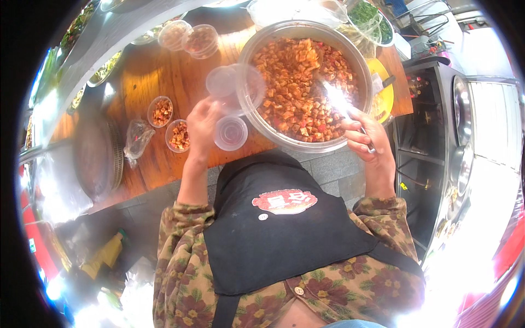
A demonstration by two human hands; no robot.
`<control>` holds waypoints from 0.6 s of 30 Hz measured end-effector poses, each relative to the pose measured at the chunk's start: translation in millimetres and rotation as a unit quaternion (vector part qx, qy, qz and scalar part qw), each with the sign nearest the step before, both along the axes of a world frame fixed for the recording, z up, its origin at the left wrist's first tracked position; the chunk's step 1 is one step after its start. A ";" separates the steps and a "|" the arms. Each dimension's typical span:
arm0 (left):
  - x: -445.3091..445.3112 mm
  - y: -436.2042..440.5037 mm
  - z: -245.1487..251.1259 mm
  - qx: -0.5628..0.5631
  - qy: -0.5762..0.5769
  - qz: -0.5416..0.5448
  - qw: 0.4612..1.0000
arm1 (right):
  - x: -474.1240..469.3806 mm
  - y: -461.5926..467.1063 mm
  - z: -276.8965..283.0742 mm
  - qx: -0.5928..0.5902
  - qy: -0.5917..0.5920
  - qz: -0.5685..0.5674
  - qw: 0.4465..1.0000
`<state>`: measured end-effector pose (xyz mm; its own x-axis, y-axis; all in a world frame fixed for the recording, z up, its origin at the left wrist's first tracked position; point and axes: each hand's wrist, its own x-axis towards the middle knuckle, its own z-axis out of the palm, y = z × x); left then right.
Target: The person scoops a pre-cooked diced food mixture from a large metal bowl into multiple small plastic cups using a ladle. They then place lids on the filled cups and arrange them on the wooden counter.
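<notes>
My left hand (202,125) grips a clear plastic cup (251,88), blurred and tilted, at the left rim of a large round basin (248,119). Diced, reddish-sauced food, which looks like tofu cubes with red bits (287,106), fills the basin. In my right hand (367,137) is a shiny metal spoon (338,97) reaching into the basin; a blurred heap of cubes covers its far end. Just right of my left wrist stands another clear plastic cup (231,133). Two cups of the diced food, a farther one (160,111) and a nearer one (177,136), stand left of that hand.
More filled cups (200,40) stand at the wooden table's (135,92) back. A crumpled plastic bag (138,139) and a large round lid-like object (98,156) lie leftward. A yellow board (383,102) with a knife (389,80) sits beside the basin, near a dark shelf unit (422,135).
</notes>
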<state>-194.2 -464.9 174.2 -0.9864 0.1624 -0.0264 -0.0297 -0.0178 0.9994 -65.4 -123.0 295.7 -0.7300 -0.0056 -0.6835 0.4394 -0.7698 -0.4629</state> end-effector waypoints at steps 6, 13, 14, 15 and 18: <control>-35.3 82.0 -3.7 -0.011 -0.041 -0.031 0.999 | 12.6 -36.9 38.0 0.200 0.055 0.052 0.977; -31.7 99.6 -2.8 0.020 -0.048 -0.017 0.999 | 27.0 -65.0 4.4 0.517 0.113 0.150 0.835; -30.9 97.5 -2.8 0.031 -0.057 -0.020 0.998 | 28.4 -65.2 2.0 0.563 0.127 0.160 0.800; -30.2 96.1 -3.0 0.042 -0.067 -0.021 0.997 | 30.5 -63.9 2.3 0.605 0.138 0.166 0.767; -28.3 94.4 -3.7 0.066 -0.082 -0.009 0.994 | 34.5 -58.7 7.1 0.517 0.156 0.129 0.832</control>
<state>-222.5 -370.5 170.5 -0.9677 0.1920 -0.1632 -0.1928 -0.1471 0.9701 -30.9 -181.7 302.8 -0.9382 0.2838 -0.1979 0.2626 0.2119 -0.9413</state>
